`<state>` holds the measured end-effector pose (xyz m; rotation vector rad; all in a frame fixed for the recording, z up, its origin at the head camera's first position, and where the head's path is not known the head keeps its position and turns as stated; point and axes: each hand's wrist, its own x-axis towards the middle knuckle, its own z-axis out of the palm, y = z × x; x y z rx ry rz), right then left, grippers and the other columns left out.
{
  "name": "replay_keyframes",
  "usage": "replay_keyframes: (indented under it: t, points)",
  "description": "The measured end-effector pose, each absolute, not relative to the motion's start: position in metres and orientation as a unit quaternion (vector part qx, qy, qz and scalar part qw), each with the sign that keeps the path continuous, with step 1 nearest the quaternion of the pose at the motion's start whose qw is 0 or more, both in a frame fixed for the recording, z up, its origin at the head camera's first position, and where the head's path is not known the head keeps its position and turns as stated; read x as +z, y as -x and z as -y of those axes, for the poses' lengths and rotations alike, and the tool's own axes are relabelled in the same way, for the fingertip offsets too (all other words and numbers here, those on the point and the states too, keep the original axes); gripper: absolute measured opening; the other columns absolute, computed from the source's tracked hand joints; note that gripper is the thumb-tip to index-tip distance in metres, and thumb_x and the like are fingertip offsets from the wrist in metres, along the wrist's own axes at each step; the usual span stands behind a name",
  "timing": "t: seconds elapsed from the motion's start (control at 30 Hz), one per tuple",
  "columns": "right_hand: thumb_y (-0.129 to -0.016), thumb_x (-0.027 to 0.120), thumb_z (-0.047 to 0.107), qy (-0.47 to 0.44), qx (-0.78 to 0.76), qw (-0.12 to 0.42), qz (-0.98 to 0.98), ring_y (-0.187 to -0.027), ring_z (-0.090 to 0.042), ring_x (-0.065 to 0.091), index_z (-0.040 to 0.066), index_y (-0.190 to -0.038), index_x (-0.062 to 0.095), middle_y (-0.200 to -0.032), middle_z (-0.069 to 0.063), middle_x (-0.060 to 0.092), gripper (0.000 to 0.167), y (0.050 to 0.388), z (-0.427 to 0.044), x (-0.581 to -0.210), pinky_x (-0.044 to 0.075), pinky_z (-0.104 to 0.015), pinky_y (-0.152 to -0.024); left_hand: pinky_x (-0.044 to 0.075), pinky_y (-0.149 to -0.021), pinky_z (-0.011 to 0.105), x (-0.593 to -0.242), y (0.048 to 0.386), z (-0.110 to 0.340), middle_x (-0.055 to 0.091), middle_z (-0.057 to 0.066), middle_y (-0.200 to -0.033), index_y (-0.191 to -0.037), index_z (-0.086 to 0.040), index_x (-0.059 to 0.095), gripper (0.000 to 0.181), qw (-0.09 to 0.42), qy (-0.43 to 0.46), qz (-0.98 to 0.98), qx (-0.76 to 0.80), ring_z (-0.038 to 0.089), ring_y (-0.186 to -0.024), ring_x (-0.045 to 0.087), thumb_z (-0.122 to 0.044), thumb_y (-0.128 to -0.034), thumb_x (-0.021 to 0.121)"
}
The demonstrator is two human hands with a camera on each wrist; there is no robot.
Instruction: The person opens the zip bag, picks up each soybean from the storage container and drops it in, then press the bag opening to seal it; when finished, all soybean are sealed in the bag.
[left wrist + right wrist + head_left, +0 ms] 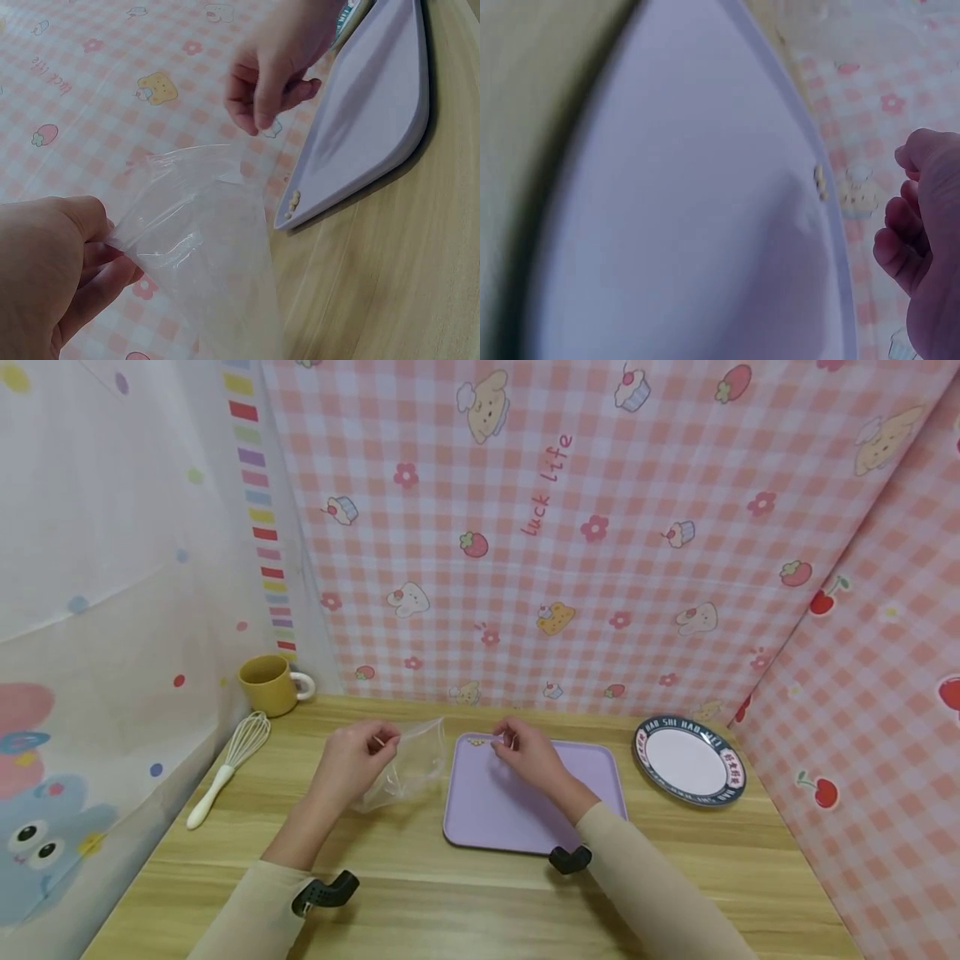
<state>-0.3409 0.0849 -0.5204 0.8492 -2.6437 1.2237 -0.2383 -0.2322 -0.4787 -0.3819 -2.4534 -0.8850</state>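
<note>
My left hand (354,758) pinches the upper edge of a clear plastic bag (420,760) beside the tray. The bag (214,255) hangs loosely from the thumb and fingers in the left wrist view. My right hand (531,760) is over the far part of a lilac tray (495,810), fingers bent and thumb drawn towards them. Whether something small sits between those fingertips is hidden. Several small pale beans or beads (476,742) lie in the tray's far left corner, close to the right fingertips. The right wrist view shows these pale pieces (820,184) along the tray's rim.
At the left stand a mustard mug (268,687) with a white handle and, before it, a whisk (234,764). A plate (690,762) with a dark lettered rim lies right of the tray. Checked cloth (525,577) hangs behind the wooden table (420,902).
</note>
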Motion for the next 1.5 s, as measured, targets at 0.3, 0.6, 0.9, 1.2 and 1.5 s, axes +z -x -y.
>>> replay_keyframes:
  t: [0.3,0.6,0.9,1.2,1.5]
  points:
    - [-0.1,0.079,0.005,-0.283,0.372,0.023,0.884,-0.075,-0.014,0.058,0.003,-0.117,0.075,-0.087,-0.001,0.065,0.017,0.357,-0.086,-0.537,0.052,-0.031,-0.068,0.064,-0.072,0.045,-0.48,0.238,0.232,0.079,0.005,-0.092,-0.102,-0.009,0.081,0.009,0.241,0.136,0.903,-0.328,0.02,-0.077,0.076,-0.002,-0.0959,0.08]
    - [-0.101,0.078,0.008,-0.301,0.323,0.014,0.897,-0.083,-0.015,0.061,0.009,-0.121,0.077,-0.092,0.001,0.067,0.02,0.366,-0.073,-0.548,0.055,-0.035,-0.076,0.064,-0.071,0.043,-0.482,0.238,0.232,0.079,0.004,-0.092,-0.101,-0.009,0.081,0.009,0.243,0.136,0.903,-0.329,0.019,-0.077,0.075,-0.002,-0.096,0.08]
    - [-0.101,0.081,0.012,-0.281,0.304,-0.001,0.91,-0.084,-0.014,0.061,0.012,-0.123,0.077,-0.092,0.003,0.068,0.022,0.371,-0.069,-0.551,0.054,-0.035,-0.077,0.064,-0.07,0.042,-0.48,0.238,0.232,0.079,0.004,-0.091,-0.101,-0.01,0.081,0.008,0.249,0.136,0.901,-0.329,0.018,-0.077,0.075,-0.002,-0.0969,0.08]
    - [-0.103,0.08,0.012,-0.271,0.318,-0.011,0.909,-0.082,-0.014,0.062,0.013,-0.123,0.079,-0.091,0.004,0.069,0.021,0.373,-0.07,-0.551,0.055,-0.034,-0.075,0.064,-0.07,0.043,-0.479,0.237,0.232,0.08,0.005,-0.092,-0.1,-0.009,0.08,0.009,0.249,0.136,0.9,-0.33,0.019,-0.076,0.075,-0.002,-0.0969,0.079]
    - [-0.102,0.08,0.011,-0.26,0.328,0.004,0.908,-0.083,-0.014,0.061,0.014,-0.117,0.081,-0.09,0.004,0.069,0.015,0.374,-0.069,-0.554,0.054,-0.033,-0.075,0.064,-0.071,0.043,-0.479,0.238,0.231,0.08,0.005,-0.092,-0.101,-0.009,0.08,0.007,0.247,0.137,0.902,-0.328,0.02,-0.077,0.075,-0.003,-0.0969,0.08]
